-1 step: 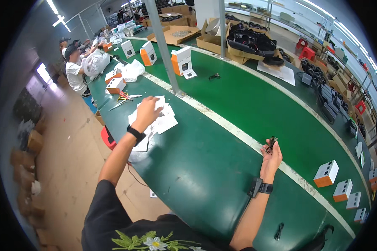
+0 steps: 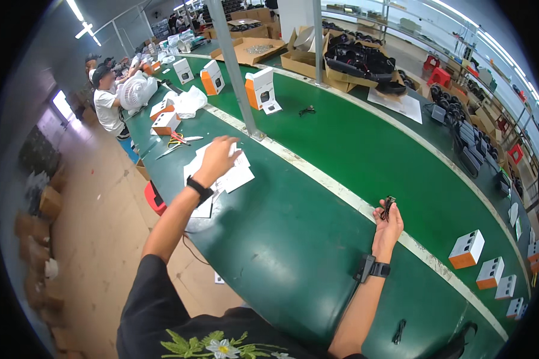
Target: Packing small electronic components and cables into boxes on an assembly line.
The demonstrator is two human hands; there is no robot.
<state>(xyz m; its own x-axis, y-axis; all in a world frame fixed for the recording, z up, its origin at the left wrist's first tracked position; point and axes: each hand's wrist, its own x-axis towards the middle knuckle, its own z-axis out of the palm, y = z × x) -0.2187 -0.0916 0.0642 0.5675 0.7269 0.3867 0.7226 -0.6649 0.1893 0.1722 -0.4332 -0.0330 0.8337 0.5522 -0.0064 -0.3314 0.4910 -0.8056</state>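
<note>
Over a pile of white paper sheets [image 2: 236,178] on the green table, my left hand [image 2: 219,160] reaches with its fingers bent and slightly apart. White paper shows between thumb and fingers; whether the fingertips touch it is hard to see. My right hand [image 2: 388,226], palm up above the conveyor's pale edge strip, is closed on a small coiled black cable [image 2: 387,208]. Another bundled black cable [image 2: 399,331] lies on the table near my right forearm. A further black cable [image 2: 307,110] rests on the green belt.
White-and-orange boxes stand on the belt, including an open box [image 2: 260,88] and a closed box [image 2: 466,249]. Scissors [image 2: 176,140] lie beyond the papers. A metal post [image 2: 236,72] rises from the belt's edge. A person [image 2: 106,102] works at the far left near a white fan [image 2: 135,91].
My left hand has shifted slightly to the right over the papers, and its fingers have bent downward. My right hand stays in place with the cable.
</note>
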